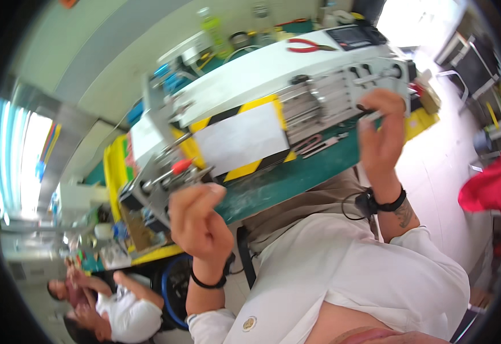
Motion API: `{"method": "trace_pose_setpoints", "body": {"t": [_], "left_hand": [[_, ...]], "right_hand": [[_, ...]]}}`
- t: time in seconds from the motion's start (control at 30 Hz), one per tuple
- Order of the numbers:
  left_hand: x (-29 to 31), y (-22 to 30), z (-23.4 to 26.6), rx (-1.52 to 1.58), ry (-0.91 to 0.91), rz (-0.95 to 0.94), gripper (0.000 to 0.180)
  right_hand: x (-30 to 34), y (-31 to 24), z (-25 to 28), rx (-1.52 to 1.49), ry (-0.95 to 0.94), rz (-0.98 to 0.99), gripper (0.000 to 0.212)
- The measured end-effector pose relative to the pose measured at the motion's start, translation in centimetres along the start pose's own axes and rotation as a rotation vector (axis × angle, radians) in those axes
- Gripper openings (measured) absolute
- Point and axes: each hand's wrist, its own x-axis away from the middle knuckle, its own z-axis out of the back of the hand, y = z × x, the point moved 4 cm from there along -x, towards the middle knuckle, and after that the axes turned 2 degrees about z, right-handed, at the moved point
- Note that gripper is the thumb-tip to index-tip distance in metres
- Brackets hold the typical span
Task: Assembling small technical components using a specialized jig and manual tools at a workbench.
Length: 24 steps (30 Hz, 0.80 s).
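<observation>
My right hand [383, 135] is raised at the right end of a bench-top machine with metal rails [330, 94]. Its thumb and fingertips pinch a small dark piece [366, 109], too blurred to name. My left hand [200, 221] is closed, fingers curled together, just below the machine's left end. A red-tipped lever [181, 166] and a metal rod lie close above those fingers. What the left hand holds, if anything, I cannot make out. Between the hands, a white sheet [242, 137] lies on a plate with a yellow-black striped border [262, 166].
Red-handled pliers [307, 46] and a black device [353, 37] rest on the white surface behind. A green bottle [216, 34] stands at the back. Slim tools [325, 146] lie on the green mat [296, 186]. Two people [127, 307] sit at lower left.
</observation>
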Motion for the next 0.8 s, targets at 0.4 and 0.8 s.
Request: {"method": "trace_pose_setpoints", "body": {"t": [0.4, 0.8], "left_hand": [[-6.8, 5.0, -17.8, -0.113, -0.327, -0.173, 0.071], [-6.8, 4.9, -18.2, -0.204, -0.485, -0.193, 0.096]], "right_hand": [[-1.5, 16.7, 10.2, 0.452, -0.291, -0.300, 0.042], [-1.3, 18.6, 9.9, 0.612, -0.359, -0.072, 0.052]]}}
